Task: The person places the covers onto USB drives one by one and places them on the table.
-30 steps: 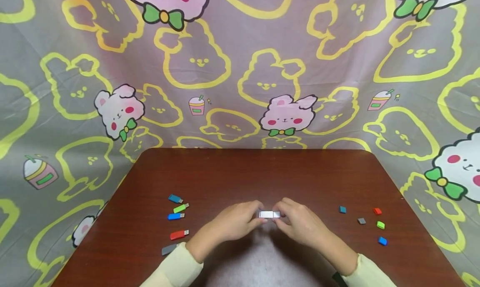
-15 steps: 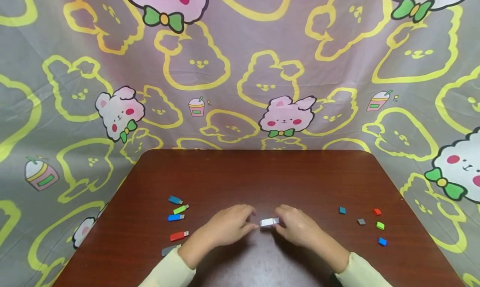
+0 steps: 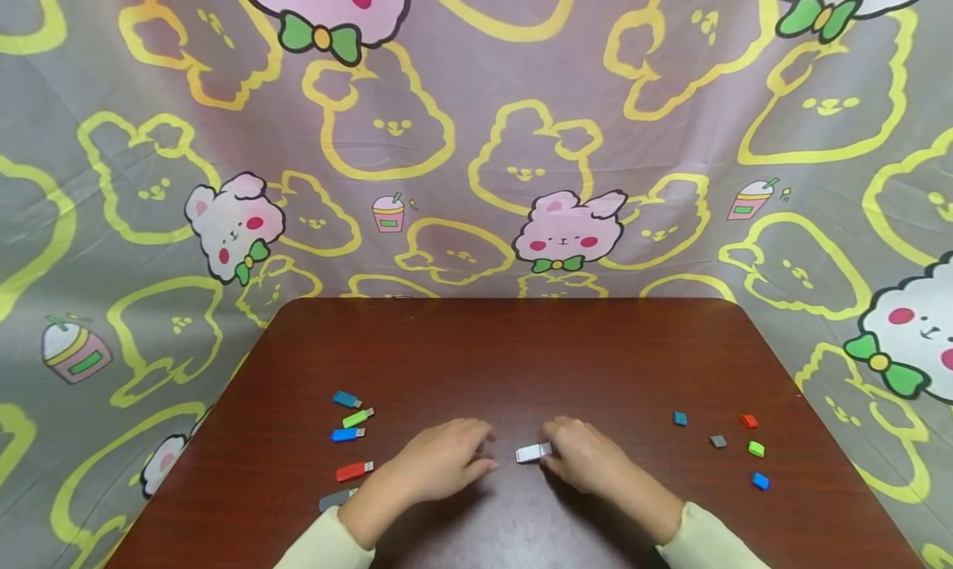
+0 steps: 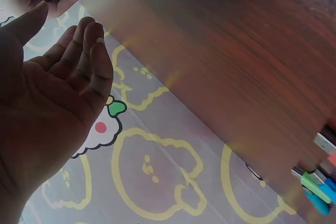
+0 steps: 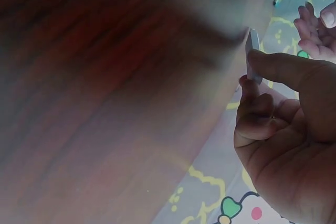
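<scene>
Between the thumb and fingers of my right hand (image 3: 588, 456) a white USB stick (image 3: 530, 453) is pinched by its right end, a little above the middle of the table (image 3: 521, 354). A thin line crosses the stick near the fingers, and its far end is covered by them. In the right wrist view the thumb presses on the flat side of the stick (image 5: 253, 45). My left hand (image 3: 442, 461) hovers to the left of the stick, apart from it. Its palm shows in the left wrist view, fingers loosely bent and holding nothing.
At the left lie several uncapped USB sticks: teal (image 3: 347, 399), green (image 3: 356, 418), blue (image 3: 346, 434), red (image 3: 353, 471) and grey (image 3: 337, 499), the last partly behind the left sleeve. Several small coloured caps, one red (image 3: 749, 421), lie at the right. A patterned cloth (image 3: 447, 139) surrounds the table.
One second ago both hands held the white USB stick. The left hand has let go and drawn back left. The right hand has brought the stick slightly nearer the body and tilted it.
</scene>
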The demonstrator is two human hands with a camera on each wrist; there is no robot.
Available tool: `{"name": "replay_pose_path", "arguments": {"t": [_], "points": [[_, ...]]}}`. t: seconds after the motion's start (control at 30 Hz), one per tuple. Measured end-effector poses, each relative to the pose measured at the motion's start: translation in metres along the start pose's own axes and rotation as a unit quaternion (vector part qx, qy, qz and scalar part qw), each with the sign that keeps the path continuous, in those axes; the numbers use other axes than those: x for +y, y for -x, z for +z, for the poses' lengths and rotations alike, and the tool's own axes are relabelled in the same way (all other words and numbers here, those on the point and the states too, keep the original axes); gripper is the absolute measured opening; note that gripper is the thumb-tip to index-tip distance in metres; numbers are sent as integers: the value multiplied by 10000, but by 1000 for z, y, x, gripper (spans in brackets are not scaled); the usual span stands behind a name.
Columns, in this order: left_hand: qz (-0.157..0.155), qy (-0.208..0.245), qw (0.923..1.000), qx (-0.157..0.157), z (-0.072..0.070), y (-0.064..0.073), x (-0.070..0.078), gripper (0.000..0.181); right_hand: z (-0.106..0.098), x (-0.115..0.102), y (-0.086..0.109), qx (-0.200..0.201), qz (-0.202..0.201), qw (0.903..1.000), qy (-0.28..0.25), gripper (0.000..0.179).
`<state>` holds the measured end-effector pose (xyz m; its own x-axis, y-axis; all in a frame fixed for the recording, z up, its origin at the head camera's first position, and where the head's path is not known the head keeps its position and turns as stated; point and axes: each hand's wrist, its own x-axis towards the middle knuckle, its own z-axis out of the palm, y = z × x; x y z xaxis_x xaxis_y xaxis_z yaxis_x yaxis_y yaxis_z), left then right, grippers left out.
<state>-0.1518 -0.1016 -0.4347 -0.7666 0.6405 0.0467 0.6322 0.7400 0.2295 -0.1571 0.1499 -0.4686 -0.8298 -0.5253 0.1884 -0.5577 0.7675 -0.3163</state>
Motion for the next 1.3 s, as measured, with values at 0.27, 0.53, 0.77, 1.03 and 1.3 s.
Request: {"name": "replay_pose_path", "arguments": {"t": [0.27,0.53,0.77,1.03,1.3], "points": [[-120,11,9998,-168,0,9,-2,32,4,-5,0,-117,268,9995,-111,19],[-196,64,9994,-274,0,19,-4,33,7,-6,1,-151,305,9993,-175,19],[-196,-8,9996,-192,0,28,-4,31,6,-5,2,-196,325,9988,-309,19],[-247,8,9995,-195,-2,36,-9,36,3,-4,4,-197,327,9989,-287,20],[-210,-120,9997,15,-8,46,-18,35,-7,1,7,-36,371,9993,-7,20]]}}
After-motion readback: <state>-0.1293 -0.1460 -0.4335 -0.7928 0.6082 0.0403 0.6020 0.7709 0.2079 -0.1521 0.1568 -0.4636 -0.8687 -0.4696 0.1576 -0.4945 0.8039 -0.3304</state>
